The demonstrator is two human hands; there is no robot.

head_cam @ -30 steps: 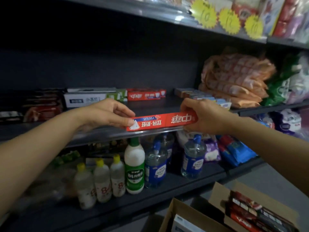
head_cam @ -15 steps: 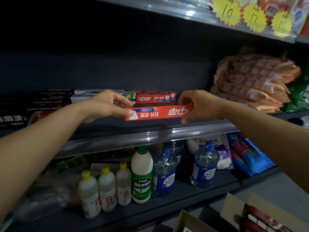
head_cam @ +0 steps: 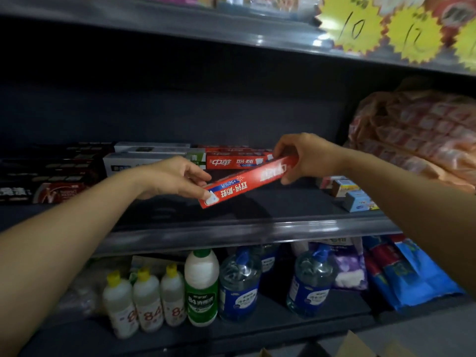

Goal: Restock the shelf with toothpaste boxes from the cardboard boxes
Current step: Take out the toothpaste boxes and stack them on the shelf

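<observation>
The placing step is in hand: the left hand and right hand each pinch an end of a red toothpaste box with curled fingers, holding it tilted above the middle shelf. Next it likely needs levelling and sliding back against the stocked red boxes.

The dark middle shelf crosses the frame's centre. On it at left lie black toothpaste boxes, then white boxes and red toothpaste boxes (stacked toward the back). At right sit small blue boxes and bagged orange packs.
</observation>
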